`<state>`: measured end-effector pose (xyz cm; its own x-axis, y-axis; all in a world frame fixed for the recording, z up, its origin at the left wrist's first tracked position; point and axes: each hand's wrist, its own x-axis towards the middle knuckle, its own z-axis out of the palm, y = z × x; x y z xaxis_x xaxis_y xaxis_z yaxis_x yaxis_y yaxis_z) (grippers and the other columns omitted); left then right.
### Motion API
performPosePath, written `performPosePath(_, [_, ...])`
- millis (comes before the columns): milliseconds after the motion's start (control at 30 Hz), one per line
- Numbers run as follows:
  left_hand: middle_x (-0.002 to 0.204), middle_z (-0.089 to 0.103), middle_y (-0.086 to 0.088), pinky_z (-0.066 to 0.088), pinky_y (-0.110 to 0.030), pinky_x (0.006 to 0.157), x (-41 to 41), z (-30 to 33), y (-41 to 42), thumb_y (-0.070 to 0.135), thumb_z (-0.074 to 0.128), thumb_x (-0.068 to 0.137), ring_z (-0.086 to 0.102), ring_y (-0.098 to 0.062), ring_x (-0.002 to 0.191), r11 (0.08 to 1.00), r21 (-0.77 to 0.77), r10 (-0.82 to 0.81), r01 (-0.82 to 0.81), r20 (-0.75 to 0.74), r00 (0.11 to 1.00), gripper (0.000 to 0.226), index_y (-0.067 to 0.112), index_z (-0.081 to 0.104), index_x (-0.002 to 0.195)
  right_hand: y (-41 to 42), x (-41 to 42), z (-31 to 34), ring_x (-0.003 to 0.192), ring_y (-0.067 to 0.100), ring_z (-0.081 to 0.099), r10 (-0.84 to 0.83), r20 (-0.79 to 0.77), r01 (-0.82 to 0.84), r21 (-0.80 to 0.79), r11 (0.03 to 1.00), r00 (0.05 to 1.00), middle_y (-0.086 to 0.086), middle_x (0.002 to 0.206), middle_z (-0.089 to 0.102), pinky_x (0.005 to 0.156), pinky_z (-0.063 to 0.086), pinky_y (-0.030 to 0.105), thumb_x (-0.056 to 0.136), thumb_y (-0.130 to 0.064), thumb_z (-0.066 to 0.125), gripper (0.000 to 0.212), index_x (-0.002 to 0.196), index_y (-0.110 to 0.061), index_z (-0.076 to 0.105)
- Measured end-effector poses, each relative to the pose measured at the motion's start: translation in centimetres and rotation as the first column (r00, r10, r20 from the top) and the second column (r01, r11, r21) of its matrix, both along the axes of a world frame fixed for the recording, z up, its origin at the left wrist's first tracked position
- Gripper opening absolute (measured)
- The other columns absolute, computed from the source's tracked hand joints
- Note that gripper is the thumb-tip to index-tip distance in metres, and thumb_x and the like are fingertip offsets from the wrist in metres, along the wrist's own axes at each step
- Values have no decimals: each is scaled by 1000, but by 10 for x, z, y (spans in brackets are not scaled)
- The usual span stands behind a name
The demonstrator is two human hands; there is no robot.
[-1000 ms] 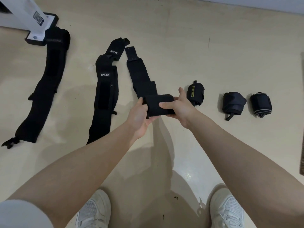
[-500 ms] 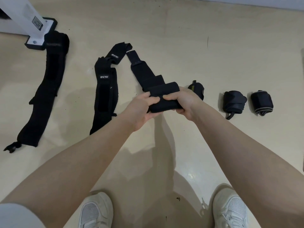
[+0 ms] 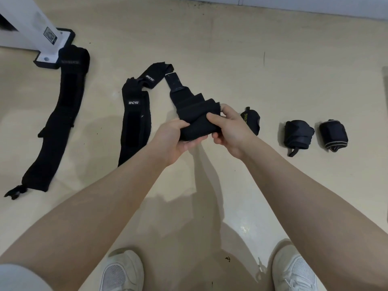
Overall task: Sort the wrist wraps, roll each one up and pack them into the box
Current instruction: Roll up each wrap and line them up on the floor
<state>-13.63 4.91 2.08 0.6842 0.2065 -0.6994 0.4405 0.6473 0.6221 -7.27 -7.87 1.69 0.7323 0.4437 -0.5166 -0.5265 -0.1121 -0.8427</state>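
black elastic, the half-rolled wrap sits crosswise between my left hand and right hand, both clamped on its ends, while its loose tail runs away up-left, seemingly down to the floor.

white stand base far left | white sneakers bottom | beige floor

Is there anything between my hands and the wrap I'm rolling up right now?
Nothing visible. The left hand and right hand both grip the half-rolled wrap directly, its loose tail trailing on the floor beyond.
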Motion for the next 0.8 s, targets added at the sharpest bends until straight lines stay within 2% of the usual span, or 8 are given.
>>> performPosePath(100, [119,65,-15,49,-42,98,-4,-1,5,14,50,96,66,-31,106,991,-50,-118,123,100,988,36,7,52,131,-3,-1,-2,41,10,40,-74,-157,77,11,997,985,0,72,53,38,36,17,97,-13,49,15,88,-24,52])
performPosePath(200, [111,66,-2,48,-37,100,-6,-5,6,18,64,85,65,-20,104,847,338,-462,409,88,883,40,18,54,124,-4,-1,-4,39,9,36,-137,-290,133,-35,991,947,-1,74,51,34,30,15,97,-11,43,19,83,-24,49])
performPosePath(300, [117,63,-1,50,-36,97,-9,-10,6,12,63,90,62,-17,109,808,484,-411,335,55,910,29,22,53,115,-4,0,-3,42,13,41,-89,-316,66,-83,994,945,2,77,53,37,38,17,96,-10,41,20,86,-23,52])
performPosePath(400, [116,60,-3,56,-33,79,-11,-15,3,8,57,92,63,-20,99,869,420,-309,260,52,950,30,17,52,121,-4,2,-9,72,21,54,-16,-263,-20,-133,991,965,4,89,58,71,54,29,93,-10,45,15,92,-18,57])
performPosePath(500, [112,56,-6,48,-26,56,-11,-17,-5,10,54,92,58,-21,81,926,314,-217,208,-7,976,44,15,45,135,-7,-2,-13,88,22,54,-83,-333,71,-48,996,939,5,92,62,93,46,33,91,-6,45,16,90,-9,61])
performPosePath(567, [111,57,-7,46,-24,54,-9,-16,-9,9,54,91,58,-21,79,927,293,-239,235,-22,971,41,16,48,131,-9,-5,-15,89,26,60,-158,-461,217,78,973,873,11,93,65,96,48,38,88,0,42,20,94,-4,60])
performPosePath(633, [106,59,-6,45,-25,56,-7,-13,-12,8,55,90,60,-20,76,932,245,-270,268,-26,963,36,17,52,124,-14,-5,-19,92,29,59,-185,-470,263,107,959,863,13,95,64,96,47,40,84,3,39,24,96,-2,59])
performPosePath(800, [90,63,-6,41,-24,52,-11,-10,-17,14,54,92,61,-17,59,879,189,-427,438,-97,899,25,10,55,117,-23,1,-18,87,25,59,-77,-326,121,116,986,942,7,97,63,76,48,34,80,9,37,35,99,-13,58])
